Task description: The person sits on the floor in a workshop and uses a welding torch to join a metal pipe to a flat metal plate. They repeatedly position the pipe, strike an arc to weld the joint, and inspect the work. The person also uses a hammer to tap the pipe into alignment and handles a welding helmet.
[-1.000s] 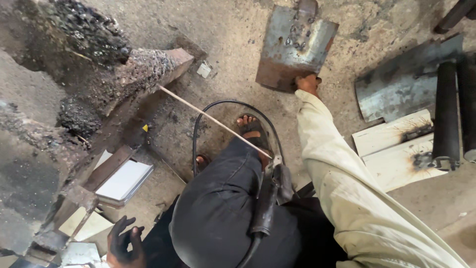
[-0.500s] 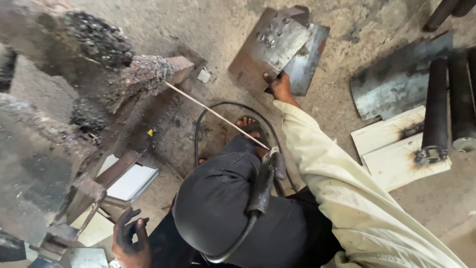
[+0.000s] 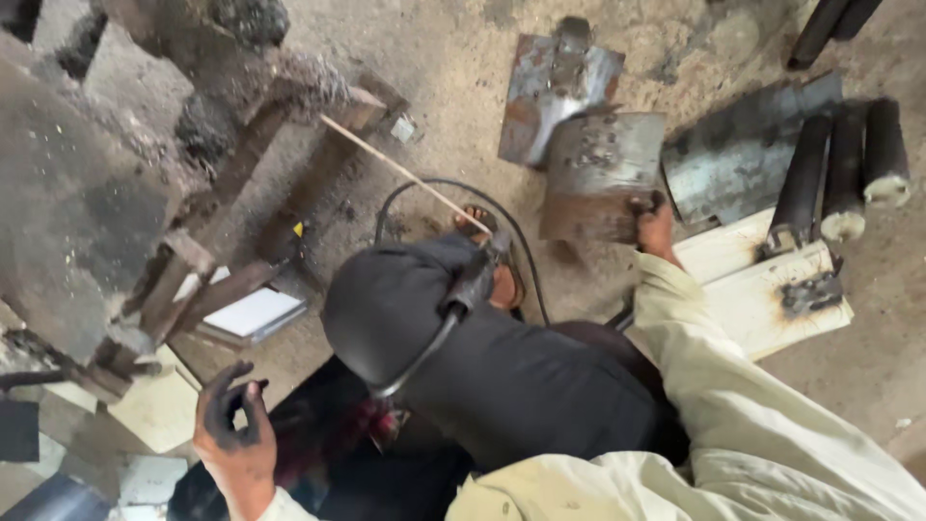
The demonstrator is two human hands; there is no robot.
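Observation:
My right hand (image 3: pixel 656 227) grips the near edge of a rusty, curved metal plate (image 3: pixel 598 174) and holds it tilted above the dirt floor. A second, similar plate (image 3: pixel 555 87) lies flat just beyond it. My left hand (image 3: pixel 231 425), blackened with soot, hovers at the lower left with fingers apart and nothing in it. A welding electrode holder (image 3: pixel 477 275) rests on my dark-trousered knee (image 3: pixel 405 309). Its thin rod (image 3: pixel 405 174) points toward the rusty frame at left. My sandalled foot (image 3: pixel 482 227) shows just past the knee.
A crusted, rusty metal frame (image 3: pixel 241 145) fills the left. A black cable (image 3: pixel 434 193) loops on the floor. At right lie a grey curved sheet (image 3: pixel 743 145), dark rollers (image 3: pixel 801 183) and white boards (image 3: pixel 762 299). A white flat pad (image 3: pixel 251 314) lies under the frame.
My right hand has lifted the curved plate off the other plate and drawn it nearer and to the right. My left hand has risen with fingers spread.

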